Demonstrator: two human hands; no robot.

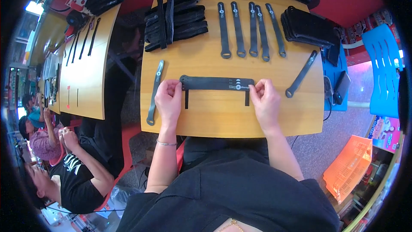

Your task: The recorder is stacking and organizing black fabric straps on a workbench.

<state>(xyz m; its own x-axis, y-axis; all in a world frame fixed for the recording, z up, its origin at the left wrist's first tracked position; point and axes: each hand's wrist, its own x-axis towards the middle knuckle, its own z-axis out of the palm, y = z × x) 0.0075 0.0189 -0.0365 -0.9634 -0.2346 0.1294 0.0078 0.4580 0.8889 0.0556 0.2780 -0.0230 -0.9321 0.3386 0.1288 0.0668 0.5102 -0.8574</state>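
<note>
Two closed pinches: left hand (168, 100), right hand (266, 99) hold dark strap (210, 83) by ends; our uneven pull could skew it over black strips (186, 99) below.

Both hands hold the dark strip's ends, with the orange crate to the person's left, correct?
No: the head view shows the orange crate on the person's right. The left hand and right hand hold the ends of the dark strip.

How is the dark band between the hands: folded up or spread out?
Spread out: the dark band extends nearly straight from the left hand to the right hand.
</note>
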